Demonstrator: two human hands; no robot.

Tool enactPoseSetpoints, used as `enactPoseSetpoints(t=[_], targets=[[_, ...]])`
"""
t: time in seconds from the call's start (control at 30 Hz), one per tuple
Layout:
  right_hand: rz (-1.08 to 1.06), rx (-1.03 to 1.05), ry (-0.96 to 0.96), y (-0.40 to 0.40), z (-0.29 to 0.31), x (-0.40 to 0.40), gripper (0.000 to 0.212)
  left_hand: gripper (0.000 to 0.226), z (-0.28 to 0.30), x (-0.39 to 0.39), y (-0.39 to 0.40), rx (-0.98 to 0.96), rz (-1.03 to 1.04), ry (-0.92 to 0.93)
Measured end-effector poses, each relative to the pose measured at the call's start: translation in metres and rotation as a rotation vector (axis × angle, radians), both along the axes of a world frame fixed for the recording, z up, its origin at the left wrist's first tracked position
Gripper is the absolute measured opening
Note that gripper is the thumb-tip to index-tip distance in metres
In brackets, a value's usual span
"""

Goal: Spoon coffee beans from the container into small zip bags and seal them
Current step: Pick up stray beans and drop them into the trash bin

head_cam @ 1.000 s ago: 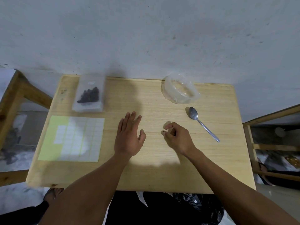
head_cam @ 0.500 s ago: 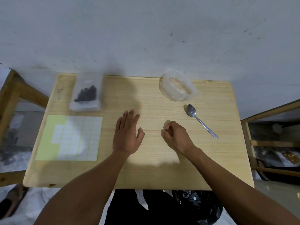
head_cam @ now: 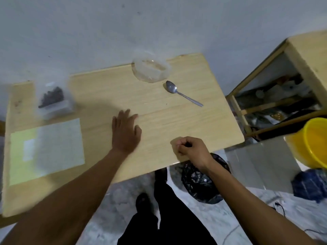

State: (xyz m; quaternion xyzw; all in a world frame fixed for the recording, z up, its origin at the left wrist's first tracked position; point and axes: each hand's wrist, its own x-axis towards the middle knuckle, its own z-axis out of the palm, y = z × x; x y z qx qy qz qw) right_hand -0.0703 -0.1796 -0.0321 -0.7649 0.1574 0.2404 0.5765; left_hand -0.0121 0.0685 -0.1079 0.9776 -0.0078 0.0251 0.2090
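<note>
A clear zip bag (head_cam: 54, 101) holding dark coffee beans lies at the table's far left. A clear plastic container (head_cam: 151, 69) stands at the far edge, and a metal spoon (head_cam: 182, 93) lies just right of it. My left hand (head_cam: 126, 131) rests flat on the wooden table (head_cam: 194, 121), fingers straight. My right hand (head_cam: 192, 150) sits near the table's front edge with its fingers curled; I see nothing in it.
A yellow-green sheet of white labels (head_cam: 47, 151) lies at the left front. Right of the table stand a wooden shelf (head_cam: 283, 96) and a yellow bucket (head_cam: 313, 144). A black plastic bag (head_cam: 201, 184) sits on the floor under the table's edge.
The view has swung to the right and tilted. My right hand has drawn back from mid-table to the front edge, still curled. My left hand stays flat on the table.
</note>
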Motion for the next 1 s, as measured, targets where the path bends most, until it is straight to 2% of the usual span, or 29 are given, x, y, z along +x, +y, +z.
enactPoseSetpoints(t=[0.1,0.2,0.3,0.47,0.6,0.8,1.0], targets=[[-0.124,0.049,0.018,-0.024,-0.002,-0.053,0.033,0.041,-0.001,-0.025,-0.057,-0.077,-0.237,-0.095],[-0.255,-0.027,0.053,-0.055,-0.018,-0.101,0.014,0.044,0.006,-0.043,-0.108,-0.112,-0.353,0.037],[-0.407,-0.132,0.103,-0.083,-0.044,-0.133,0.011,0.041,0.007,-0.045,-0.143,-0.069,-0.424,0.107],[-0.428,-0.395,0.196,-0.128,-0.094,-0.147,0.014,0.033,-0.004,-0.049,-0.163,0.039,-0.364,-0.044],[-0.458,-0.460,0.272,-0.157,-0.146,-0.141,0.018,0.037,-0.003,-0.050,-0.168,0.041,-0.319,-0.067],[-0.538,-0.405,0.390,-0.176,-0.222,-0.128,0.017,0.038,-0.006,-0.048,-0.170,0.113,-0.317,-0.144],[-0.654,-0.244,0.439,-0.176,-0.242,-0.119,0.020,0.037,-0.001,-0.049,-0.174,0.079,-0.296,-0.135]])
